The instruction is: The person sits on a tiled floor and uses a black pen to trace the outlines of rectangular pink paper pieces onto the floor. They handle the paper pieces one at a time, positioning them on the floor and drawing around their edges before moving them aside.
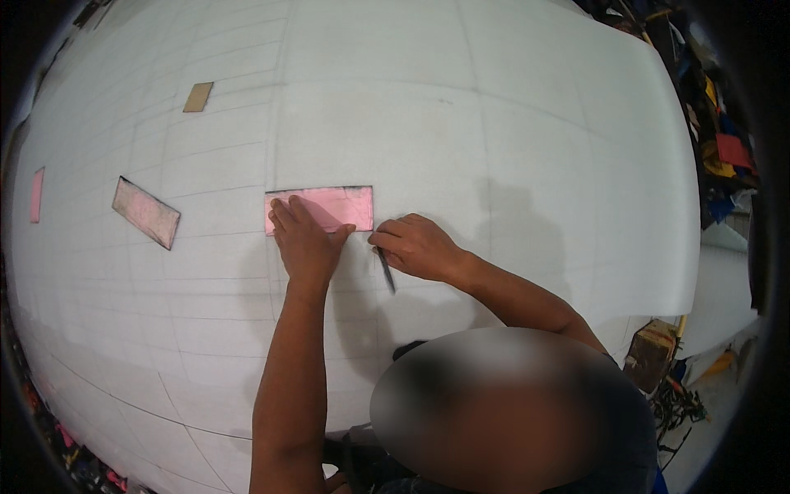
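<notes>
A pink rectangular template (350, 206) with dark smudged edges lies flat on a large white sheet (559, 206). My left hand (306, 240) presses down on its left part, fingers spread and the thumb near the lower edge. Just off the template's lower right corner, my right hand (420, 247) pinches a dark, thin pencil (388, 273). The pencil's back end slants down toward me; its tip is hidden at the fingers. Faint ruled lines cross the sheet around and left of the template.
Left of my hands lie a smudged pinkish rectangular piece (146, 212), a small tan piece (197, 97) and a narrow pink strip (37, 195). Beyond the sheet's right edge are heaped coloured scraps (732, 151) and a brown box-like object (652, 354).
</notes>
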A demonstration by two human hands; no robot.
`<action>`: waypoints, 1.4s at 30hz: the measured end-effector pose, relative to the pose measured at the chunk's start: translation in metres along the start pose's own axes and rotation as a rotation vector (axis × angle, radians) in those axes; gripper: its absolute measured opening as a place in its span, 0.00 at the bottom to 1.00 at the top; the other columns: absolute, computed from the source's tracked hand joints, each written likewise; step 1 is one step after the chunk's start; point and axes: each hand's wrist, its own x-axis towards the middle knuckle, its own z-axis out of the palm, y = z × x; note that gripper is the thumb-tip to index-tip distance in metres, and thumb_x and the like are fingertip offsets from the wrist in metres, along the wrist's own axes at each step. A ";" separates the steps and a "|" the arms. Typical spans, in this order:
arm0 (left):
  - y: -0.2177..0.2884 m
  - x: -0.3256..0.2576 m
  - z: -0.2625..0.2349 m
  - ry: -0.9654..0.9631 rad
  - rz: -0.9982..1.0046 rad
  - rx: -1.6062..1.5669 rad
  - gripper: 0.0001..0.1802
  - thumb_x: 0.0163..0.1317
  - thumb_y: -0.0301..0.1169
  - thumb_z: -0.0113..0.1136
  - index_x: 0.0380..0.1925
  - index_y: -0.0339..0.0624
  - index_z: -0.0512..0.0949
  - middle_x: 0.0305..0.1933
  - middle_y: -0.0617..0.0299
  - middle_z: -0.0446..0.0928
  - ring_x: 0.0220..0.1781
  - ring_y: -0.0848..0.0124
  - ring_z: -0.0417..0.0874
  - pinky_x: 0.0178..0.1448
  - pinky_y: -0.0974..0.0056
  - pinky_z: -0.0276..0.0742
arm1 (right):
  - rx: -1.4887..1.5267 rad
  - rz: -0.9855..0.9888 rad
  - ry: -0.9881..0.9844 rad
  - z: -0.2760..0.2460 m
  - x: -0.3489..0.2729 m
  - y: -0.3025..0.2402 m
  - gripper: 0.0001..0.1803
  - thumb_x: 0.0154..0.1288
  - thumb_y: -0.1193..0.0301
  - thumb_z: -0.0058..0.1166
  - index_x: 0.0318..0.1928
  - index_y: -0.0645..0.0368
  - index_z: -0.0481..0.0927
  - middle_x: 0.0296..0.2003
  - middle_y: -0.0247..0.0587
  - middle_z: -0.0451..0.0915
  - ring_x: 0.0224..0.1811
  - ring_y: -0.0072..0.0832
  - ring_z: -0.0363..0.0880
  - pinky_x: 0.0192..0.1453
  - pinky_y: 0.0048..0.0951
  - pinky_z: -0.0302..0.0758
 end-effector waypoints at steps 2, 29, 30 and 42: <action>0.004 0.000 -0.004 -0.032 -0.039 -0.027 0.65 0.51 0.53 0.82 0.75 0.24 0.55 0.79 0.24 0.52 0.81 0.31 0.55 0.81 0.40 0.60 | 0.236 0.167 0.057 -0.004 0.000 -0.002 0.11 0.68 0.71 0.64 0.49 0.57 0.85 0.41 0.41 0.85 0.42 0.39 0.85 0.46 0.39 0.81; 0.004 -0.001 -0.010 -0.030 -0.055 -0.011 0.63 0.53 0.55 0.80 0.74 0.25 0.56 0.78 0.25 0.53 0.80 0.32 0.57 0.80 0.42 0.63 | 0.350 0.476 0.247 -0.029 0.057 0.047 0.14 0.77 0.64 0.56 0.50 0.61 0.84 0.46 0.50 0.86 0.48 0.48 0.85 0.54 0.43 0.79; 0.004 -0.002 -0.010 -0.024 -0.051 -0.030 0.63 0.53 0.55 0.80 0.74 0.25 0.56 0.78 0.25 0.53 0.80 0.32 0.57 0.80 0.42 0.63 | 0.282 0.432 0.333 -0.029 0.054 0.055 0.13 0.77 0.65 0.56 0.51 0.60 0.83 0.46 0.49 0.86 0.49 0.48 0.85 0.56 0.44 0.79; 0.019 0.053 0.021 0.267 0.052 -0.054 0.55 0.61 0.61 0.71 0.74 0.30 0.63 0.78 0.31 0.59 0.80 0.33 0.58 0.80 0.30 0.54 | -0.145 0.385 0.280 -0.009 0.040 0.121 0.15 0.75 0.70 0.54 0.58 0.59 0.77 0.70 0.49 0.74 0.77 0.48 0.65 0.81 0.55 0.58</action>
